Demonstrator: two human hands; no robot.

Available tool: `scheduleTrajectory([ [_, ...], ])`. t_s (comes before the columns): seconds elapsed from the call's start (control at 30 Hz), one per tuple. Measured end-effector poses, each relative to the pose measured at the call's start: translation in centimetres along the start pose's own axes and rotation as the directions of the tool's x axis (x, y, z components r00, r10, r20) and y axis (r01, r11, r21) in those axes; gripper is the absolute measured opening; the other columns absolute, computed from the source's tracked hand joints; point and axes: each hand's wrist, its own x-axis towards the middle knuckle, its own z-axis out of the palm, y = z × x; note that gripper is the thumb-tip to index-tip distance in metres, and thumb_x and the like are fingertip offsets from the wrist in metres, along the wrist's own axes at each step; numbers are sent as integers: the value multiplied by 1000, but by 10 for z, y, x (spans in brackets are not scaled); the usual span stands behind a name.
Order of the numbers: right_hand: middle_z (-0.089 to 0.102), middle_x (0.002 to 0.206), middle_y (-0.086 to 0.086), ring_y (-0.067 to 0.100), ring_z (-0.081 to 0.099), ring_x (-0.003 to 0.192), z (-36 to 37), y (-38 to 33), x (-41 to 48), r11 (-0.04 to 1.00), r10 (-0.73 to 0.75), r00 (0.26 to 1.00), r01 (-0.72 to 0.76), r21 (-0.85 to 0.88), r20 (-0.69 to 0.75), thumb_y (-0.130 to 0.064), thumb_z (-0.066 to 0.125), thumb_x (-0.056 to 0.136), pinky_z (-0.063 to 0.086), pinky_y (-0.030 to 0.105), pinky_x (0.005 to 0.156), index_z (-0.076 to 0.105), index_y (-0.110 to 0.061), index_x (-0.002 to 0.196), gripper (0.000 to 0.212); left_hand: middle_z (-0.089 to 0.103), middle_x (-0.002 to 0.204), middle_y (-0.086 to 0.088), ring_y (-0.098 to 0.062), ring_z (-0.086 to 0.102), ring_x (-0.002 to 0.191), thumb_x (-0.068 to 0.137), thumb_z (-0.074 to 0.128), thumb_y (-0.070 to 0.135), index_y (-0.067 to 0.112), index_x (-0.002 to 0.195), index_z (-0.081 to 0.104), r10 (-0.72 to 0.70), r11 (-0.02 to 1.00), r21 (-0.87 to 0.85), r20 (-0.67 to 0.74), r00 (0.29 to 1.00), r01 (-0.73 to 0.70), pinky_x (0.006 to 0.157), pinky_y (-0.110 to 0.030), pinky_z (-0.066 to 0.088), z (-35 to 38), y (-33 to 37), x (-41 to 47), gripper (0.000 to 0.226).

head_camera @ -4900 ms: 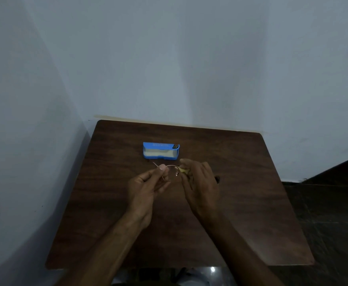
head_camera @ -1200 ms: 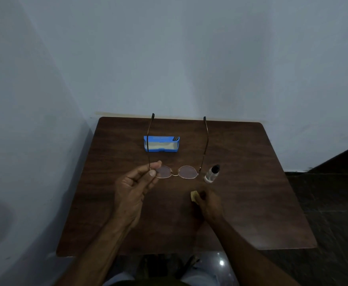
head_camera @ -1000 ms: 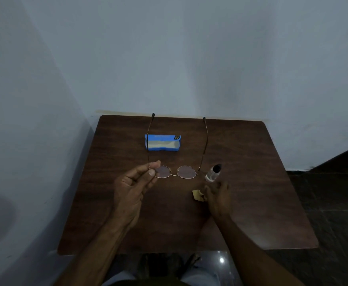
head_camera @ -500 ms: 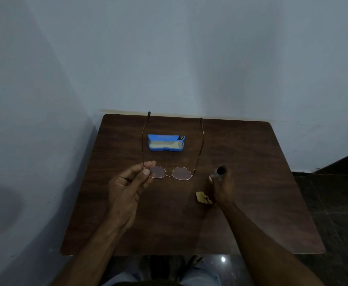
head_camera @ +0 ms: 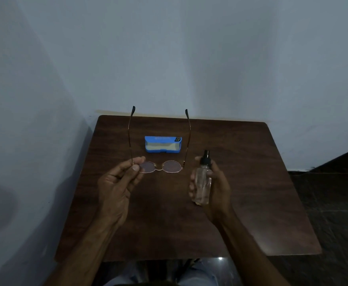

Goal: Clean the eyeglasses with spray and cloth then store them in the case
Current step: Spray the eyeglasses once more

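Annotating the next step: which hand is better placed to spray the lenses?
Right. The right hand grips the spray bottle, black nozzle end up, just beside the eyeglasses. The left hand is busy: it pinches the eyeglasses at one lens rim, temples unfolded.

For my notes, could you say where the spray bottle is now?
In the head view, the right hand holds the spray bottle right of the eyeglasses.

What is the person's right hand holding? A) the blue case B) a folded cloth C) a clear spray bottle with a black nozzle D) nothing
C: the right hand is wrapped round the clear spray bottle, beside the eyeglasses that the left hand pinches at one corner.
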Motion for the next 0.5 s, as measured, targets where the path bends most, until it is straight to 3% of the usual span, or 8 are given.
scheduleTrajectory([
  [0.07,61,76,14,23,61,51,9,-2,-3,998,34,998,-36,50,44,-27,57,85,52,29,46,55,-18,139,55,78,125,-13,-27,74,120,86,72,11,13,112,80,2,1000,5,-10,1000,-2,87,-25,63,-1,0,2,27],
  [0.13,63,76,14,24,63,49,14,-2,-5,987,101,987,-115,110,125,-31,60,82,53,29,44,62,-20,135,54,78,125,-13,-26,74,120,86,71,11,12,113,79,5,1000,9,-18,1000,-5,86,-25,64,-2,1,3,28],
  [0.2,65,78,13,23,65,49,18,0,-9,969,141,967,-178,171,210,-31,48,91,53,27,42,69,-23,129,44,78,125,-12,-26,74,120,85,71,12,12,113,78,6,1000,12,-28,1000,-6,86,-25,64,-2,1,4,29],
  [0.3,61,81,16,21,58,45,23,7,-16,956,136,976,-174,235,172,-28,31,100,46,23,36,59,-27,141,49,78,124,-12,-26,74,120,84,72,12,13,112,78,9,1000,11,-29,1000,-9,87,-25,64,-2,1,4,29],
  [0.43,61,91,17,16,52,46,27,12,-24,922,128,976,-183,340,177,-28,27,101,39,20,35,56,-14,138,49,78,124,-12,-24,74,119,83,72,12,12,114,77,8,1000,11,-36,999,-8,87,-25,64,-2,2,6,31],
  [0.5,61,91,16,16,51,46,27,13,-26,901,161,969,-221,373,185,-29,27,101,43,21,35,56,-7,130,46,78,124,-11,-24,74,120,84,71,12,10,116,76,11,1000,21,-39,999,-10,88,-25,64,-2,1,7,32],
])
